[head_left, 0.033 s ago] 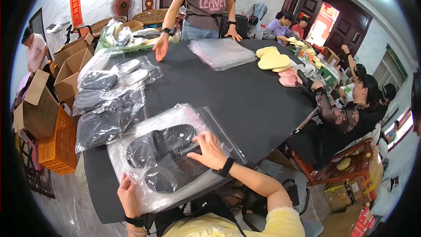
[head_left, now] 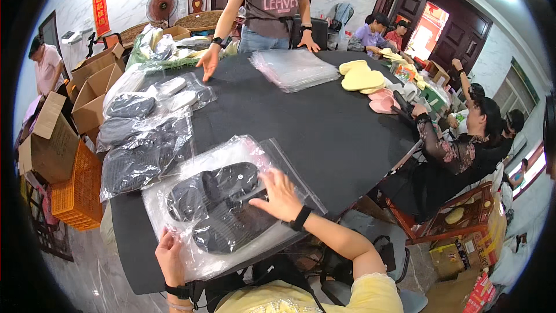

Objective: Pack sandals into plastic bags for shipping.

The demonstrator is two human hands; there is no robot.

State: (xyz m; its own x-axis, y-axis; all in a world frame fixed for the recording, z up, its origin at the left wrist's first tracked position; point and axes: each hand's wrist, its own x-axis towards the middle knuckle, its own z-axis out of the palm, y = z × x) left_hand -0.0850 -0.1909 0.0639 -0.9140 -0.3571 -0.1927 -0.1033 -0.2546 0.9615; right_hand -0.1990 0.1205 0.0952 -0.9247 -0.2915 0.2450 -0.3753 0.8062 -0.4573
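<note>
A clear plastic bag [head_left: 234,152] lies on the near end of the black table [head_left: 313,127]. Inside it is a pair of black slippers [head_left: 215,190], side by side. My right hand [head_left: 280,196] rests flat on the bag over the slippers, fingers spread, with a black band on the wrist. My left hand [head_left: 169,258] grips the bag's near edge at the table rim.
Bagged dark slippers [head_left: 139,148] pile up at the left. At the far end are a stack of clear bags [head_left: 295,68], yellow soles [head_left: 360,78] and pink slippers [head_left: 382,104]. A standing person's hand [head_left: 207,64] touches the far side. A seated person [head_left: 457,153] works at the right. Cardboard boxes [head_left: 52,145] and an orange crate [head_left: 75,194] stand at the left.
</note>
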